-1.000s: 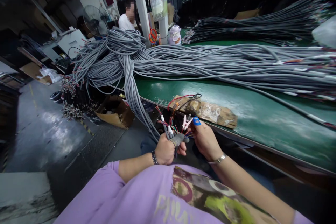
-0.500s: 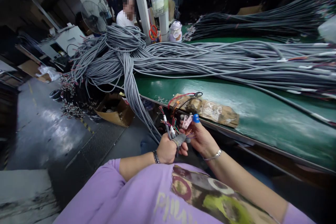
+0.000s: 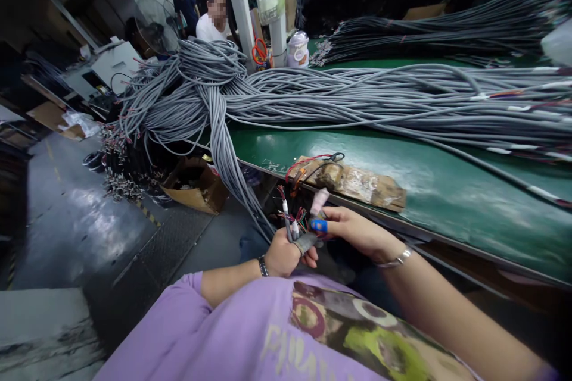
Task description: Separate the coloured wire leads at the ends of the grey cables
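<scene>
My left hand [image 3: 286,253], its thumb wrapped in grey, is closed around several grey cables [image 3: 226,158] that come down from the bench. White sleeves and fanned coloured wires [image 3: 300,215] stick up out of this fist. Beside it my right hand [image 3: 346,227] pinches at the cable ends, a blue wrap on the thumb pressed towards the fingers. A pale pink wrap [image 3: 319,201] covers one raised finger of that hand. Whatever sits between the right fingertips is hidden.
A long bundle of grey cables [image 3: 313,98] lies along the green bench [image 3: 433,190]. At its near edge is a worn wooden block [image 3: 366,187] with red and black leads. Below, a cardboard box [image 3: 196,193] stands on the floor. A person in white [image 3: 210,27] sits beyond.
My right hand has turned over, its wrist moving right and up and its blue-wrapped thumb dropping down-left to the wire ends. The left hand keeps its hold, nearly still.
</scene>
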{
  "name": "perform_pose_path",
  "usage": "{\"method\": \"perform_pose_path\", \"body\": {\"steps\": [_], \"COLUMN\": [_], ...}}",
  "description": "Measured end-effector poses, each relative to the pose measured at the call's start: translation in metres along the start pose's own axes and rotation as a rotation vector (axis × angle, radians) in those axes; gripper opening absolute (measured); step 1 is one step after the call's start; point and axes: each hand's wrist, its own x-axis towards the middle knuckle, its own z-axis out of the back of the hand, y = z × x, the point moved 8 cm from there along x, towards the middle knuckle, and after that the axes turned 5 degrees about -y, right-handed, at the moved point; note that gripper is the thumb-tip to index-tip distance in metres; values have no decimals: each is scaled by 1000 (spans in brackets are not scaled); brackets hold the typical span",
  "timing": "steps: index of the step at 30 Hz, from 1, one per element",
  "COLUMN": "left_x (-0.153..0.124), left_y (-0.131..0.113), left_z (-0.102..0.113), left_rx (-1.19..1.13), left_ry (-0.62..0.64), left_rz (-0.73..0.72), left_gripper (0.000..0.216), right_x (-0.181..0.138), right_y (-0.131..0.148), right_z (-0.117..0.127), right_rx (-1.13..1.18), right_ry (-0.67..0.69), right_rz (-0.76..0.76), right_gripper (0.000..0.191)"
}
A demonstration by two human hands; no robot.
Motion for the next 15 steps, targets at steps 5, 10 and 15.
{"method": "perform_pose_path", "body": {"steps": [5,10,15], "left_x": [-5,-5,1], "left_y": [-3,-4,-5], "left_z": [-11,-6,5], "left_rx": [106,101,6], "left_ry": [160,147,-1], "left_rz": [60,70,-19], "left_gripper": [52,50,48], "right_x": [-3,-4,-13], "right_y": [9,5,-16], "right_z": [-19,-13,10], "right_rx": [-118,-73,39], "right_ry": [67,9,-149], "right_rz": [37,64,-53], "right_gripper": [26,32,45]}}
